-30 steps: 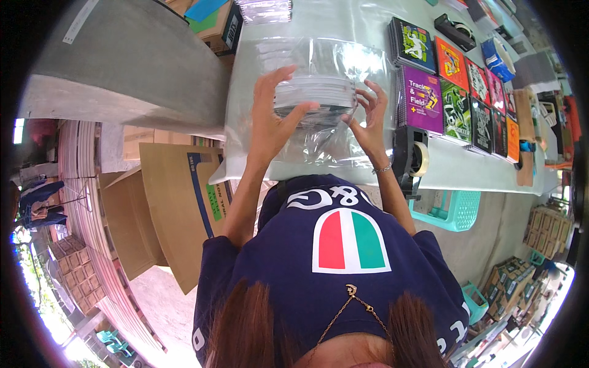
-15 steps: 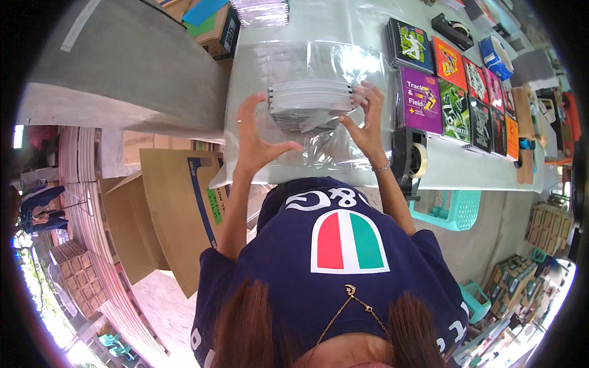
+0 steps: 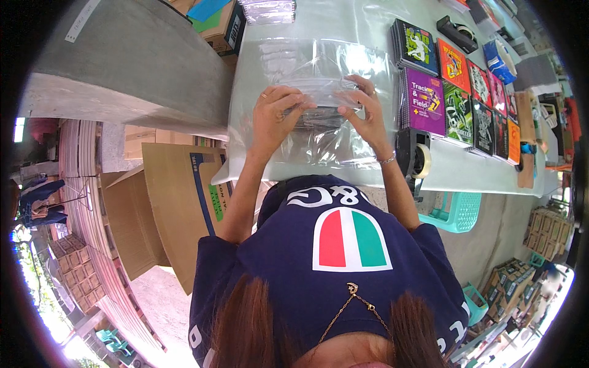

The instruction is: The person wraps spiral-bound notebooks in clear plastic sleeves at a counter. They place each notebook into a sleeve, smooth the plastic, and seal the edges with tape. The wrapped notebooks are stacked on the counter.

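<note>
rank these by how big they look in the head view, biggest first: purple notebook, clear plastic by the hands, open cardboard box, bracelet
1. clear plastic and open cardboard box: too alike to rank, both partly covered
2. purple notebook
3. bracelet

Stretches across the upper center and upper right of the frame as a pale, whitish-green surface (image 3: 350, 17). Bears crinkled clear plastic film (image 3: 346, 150) at upper center, bright with glare, a stack (image 3: 313, 93) with pale edges showing through. Holds a spiral-bound pile (image 3: 267, 12) near the top edge. Carries rows of colorful notebooks (image 3: 459, 109) at upper right, covers up, side by side. Supports a black tape dispenser (image 3: 412, 161) just below and left of those, another black dispenser (image 3: 457, 34) above, and a blue-and-white object (image 3: 500, 62) near the latter.
</note>
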Motion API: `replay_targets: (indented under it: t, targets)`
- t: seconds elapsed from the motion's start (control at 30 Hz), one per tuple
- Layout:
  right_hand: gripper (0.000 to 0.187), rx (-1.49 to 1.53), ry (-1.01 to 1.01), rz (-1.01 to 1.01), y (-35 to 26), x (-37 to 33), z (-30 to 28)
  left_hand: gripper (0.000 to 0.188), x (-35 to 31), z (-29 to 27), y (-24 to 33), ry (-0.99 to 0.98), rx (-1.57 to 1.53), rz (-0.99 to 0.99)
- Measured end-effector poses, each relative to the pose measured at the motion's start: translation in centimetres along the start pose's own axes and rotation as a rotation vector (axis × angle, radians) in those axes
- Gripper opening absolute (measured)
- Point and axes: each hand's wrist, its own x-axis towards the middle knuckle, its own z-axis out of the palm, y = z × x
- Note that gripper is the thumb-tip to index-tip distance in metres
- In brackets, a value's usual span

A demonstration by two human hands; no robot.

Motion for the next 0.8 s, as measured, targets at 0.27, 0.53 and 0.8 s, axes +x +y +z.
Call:
replay_targets:
  t: [0.27, 0.53, 0.8]
  targets:
    - [0.021, 0.115, -0.237, 0.105, 0.5, 3.7, -2.3, 0.022, 1.9, -1.1, -0.1, -0.093, -0.176, -0.167]
    - [0.046, 0.478, -0.205, 0.344, 0.8, 4.8, -1.5, 0.061, 3.3, -0.3, -1.3, -0.019, -0.255, -0.219]
    - [0.058, 0.624, -0.504, 0.673, 3.3, 6.2, -1.8, 0.034, 5.0, -1.3, -2.4, -0.448, -0.699, -0.648]
